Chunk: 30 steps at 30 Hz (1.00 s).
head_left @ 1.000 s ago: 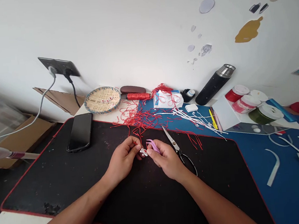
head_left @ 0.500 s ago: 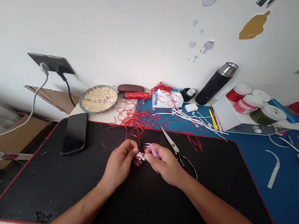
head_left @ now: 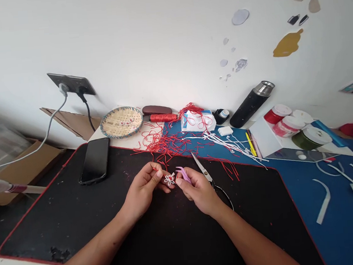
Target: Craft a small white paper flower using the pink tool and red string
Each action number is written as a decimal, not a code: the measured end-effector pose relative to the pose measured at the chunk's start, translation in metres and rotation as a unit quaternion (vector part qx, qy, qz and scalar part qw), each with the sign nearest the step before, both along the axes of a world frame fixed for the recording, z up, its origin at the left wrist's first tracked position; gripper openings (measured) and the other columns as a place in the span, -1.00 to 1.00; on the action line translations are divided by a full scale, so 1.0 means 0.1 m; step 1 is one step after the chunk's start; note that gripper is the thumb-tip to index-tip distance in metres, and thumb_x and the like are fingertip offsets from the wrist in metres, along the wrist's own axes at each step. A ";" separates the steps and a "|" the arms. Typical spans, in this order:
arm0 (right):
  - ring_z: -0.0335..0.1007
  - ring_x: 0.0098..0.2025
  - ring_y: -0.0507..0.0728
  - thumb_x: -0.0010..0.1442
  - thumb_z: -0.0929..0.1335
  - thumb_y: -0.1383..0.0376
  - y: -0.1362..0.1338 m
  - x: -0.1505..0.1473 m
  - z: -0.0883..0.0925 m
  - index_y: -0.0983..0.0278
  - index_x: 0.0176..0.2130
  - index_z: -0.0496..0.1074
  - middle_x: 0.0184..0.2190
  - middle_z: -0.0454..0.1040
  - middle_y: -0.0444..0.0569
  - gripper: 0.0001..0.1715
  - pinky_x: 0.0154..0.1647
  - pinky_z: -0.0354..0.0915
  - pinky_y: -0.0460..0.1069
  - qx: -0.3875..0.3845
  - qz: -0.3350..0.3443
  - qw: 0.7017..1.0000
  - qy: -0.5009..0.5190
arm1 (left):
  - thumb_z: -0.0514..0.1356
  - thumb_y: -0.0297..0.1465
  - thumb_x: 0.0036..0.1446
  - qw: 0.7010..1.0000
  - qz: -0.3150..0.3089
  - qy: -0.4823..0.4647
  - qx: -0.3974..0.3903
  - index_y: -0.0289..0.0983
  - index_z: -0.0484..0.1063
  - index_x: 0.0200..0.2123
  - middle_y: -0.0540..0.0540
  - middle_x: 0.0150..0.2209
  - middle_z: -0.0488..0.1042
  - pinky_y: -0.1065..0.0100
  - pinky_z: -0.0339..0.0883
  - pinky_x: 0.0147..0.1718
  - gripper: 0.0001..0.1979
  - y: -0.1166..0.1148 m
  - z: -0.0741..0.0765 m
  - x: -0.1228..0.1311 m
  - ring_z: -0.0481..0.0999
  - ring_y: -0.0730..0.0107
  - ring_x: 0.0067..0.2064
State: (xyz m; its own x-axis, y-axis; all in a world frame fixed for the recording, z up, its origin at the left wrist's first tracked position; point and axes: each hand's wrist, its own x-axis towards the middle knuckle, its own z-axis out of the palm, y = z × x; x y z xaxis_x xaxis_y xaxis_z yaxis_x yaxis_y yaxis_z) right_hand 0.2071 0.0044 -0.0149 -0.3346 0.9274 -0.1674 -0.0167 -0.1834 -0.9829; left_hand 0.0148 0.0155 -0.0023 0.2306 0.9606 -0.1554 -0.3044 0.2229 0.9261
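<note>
Between my hands, above the black mat, is a small white flower-shaped cord knot (head_left: 170,180) with a red centre. My left hand (head_left: 143,190) pinches red cord at the knot's left side, between thumb and forefinger. Closed around purple tweezers (head_left: 185,176) is my right hand (head_left: 199,193), its thumb and fingertips close to the knot's right side. The tweezers' curved tips point up and left. Whether the right fingertips also grip a cord end is too small to tell. Scissors (head_left: 205,172) lie just beyond the right hand, blades pointing away, handles partly behind the wrist.
Red cord scraps (head_left: 171,143) and white cords (head_left: 227,142) lie along the back. A woven basket (head_left: 108,130), a red thread spool (head_left: 163,117), a black flask (head_left: 251,105) and jars (head_left: 311,137) stand near the wall. A phone (head_left: 95,160) rests on the mat's left.
The view has shifted slightly. The flower knot now faces me more openly with its loops spread, and my hands are a little farther apart.
</note>
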 end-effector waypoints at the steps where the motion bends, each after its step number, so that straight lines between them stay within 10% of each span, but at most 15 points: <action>1: -0.10 -0.58 -0.01 0.33 0.39 -0.09 0.00 0.00 -0.01 0.21 -0.28 0.35 -0.58 0.08 -0.29 -0.56 -0.57 -0.08 -0.07 0.001 -0.002 1.000 0.000 | 0.43 -0.11 0.17 1.000 0.008 0.001 0.003 -0.24 0.40 -0.27 -0.08 -0.31 0.62 0.32 0.57 -0.40 -0.63 0.00 0.01 0.00 0.63 0.30 -0.37; 15: -0.25 -0.63 -0.08 0.29 0.44 -0.10 0.09 0.04 -0.04 0.23 -0.25 0.35 -0.61 -0.02 -0.37 -0.53 -0.64 -0.23 -0.11 -0.031 -0.105 0.990 0.087 | 0.45 -0.09 0.13 0.997 0.056 0.052 0.032 -0.25 0.44 -0.30 -0.05 -0.31 0.61 0.32 0.60 -0.37 -0.61 0.02 0.05 -0.04 0.61 0.34 -0.35; 30: 0.17 -0.40 0.04 0.35 0.41 0.00 0.04 0.00 0.05 0.26 -0.25 0.48 -0.43 0.33 -0.17 -0.63 -0.37 0.12 -0.06 0.048 -0.019 0.996 -0.067 | 0.45 -0.07 0.12 0.996 0.009 0.086 0.030 -0.27 0.49 -0.33 0.03 -0.38 0.54 0.32 0.56 -0.35 -0.60 -0.04 0.07 0.01 0.61 0.38 -0.42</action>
